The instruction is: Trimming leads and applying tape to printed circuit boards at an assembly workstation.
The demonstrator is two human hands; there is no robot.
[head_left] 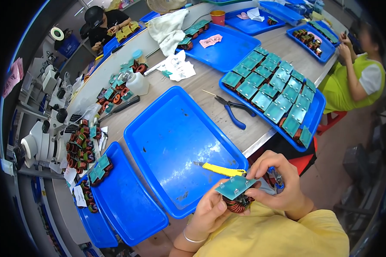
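A toroidal coil of copper wire [236, 205] with a green circuit board [236, 186] on top is held low in front of me. My left hand [209, 213] grips it from the left, thumb against the coil. My right hand [283, 182] closes its thumb and forefinger at the board's right edge. Tucked in the same hand is a blue-handled tool [275, 179], mostly hidden by the fingers. Just beyond the board, a yellow utility knife [222, 168] lies on the near edge of a large blue tray [171, 141], blade pointing left.
Rows of board-topped coils fill a blue tray [319, 110] at right. Pliers [233, 112] lie beside it. Loose coils [80, 145] pile up at left, near another blue tray [133, 205]. A screwdriver [123, 106] and white bottle [138, 84] stand farther back. Two people work nearby.
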